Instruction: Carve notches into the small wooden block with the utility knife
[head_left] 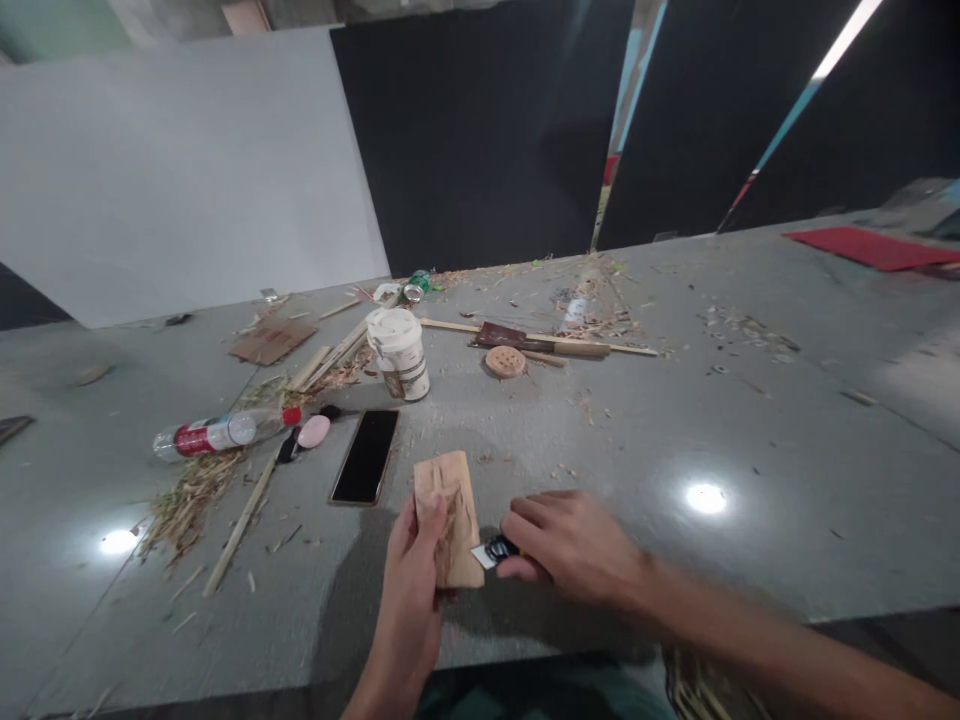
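Near the front edge of the grey table, my left hand [420, 555] grips a wooden block [463, 520] from its left side, thumb across the face. The block is light brown, flat and oblong, with a rough carved patch in its middle. My right hand [559, 540] is closed around a utility knife [495, 551]. Its short, wide blade points left and lies close to the block's lower right edge; whether it touches the wood I cannot tell. Most of the knife's handle is hidden in my fingers.
A phone [365, 457] lies left of the block. Farther back stand a lidded paper cup [398, 352], a round wooden disc [505, 361] and a cleaver-like tool [540, 341]. A plastic bottle [206, 436], wood strips and shavings [191, 495] lie to the left. A red sheet [874, 246] lies far right.
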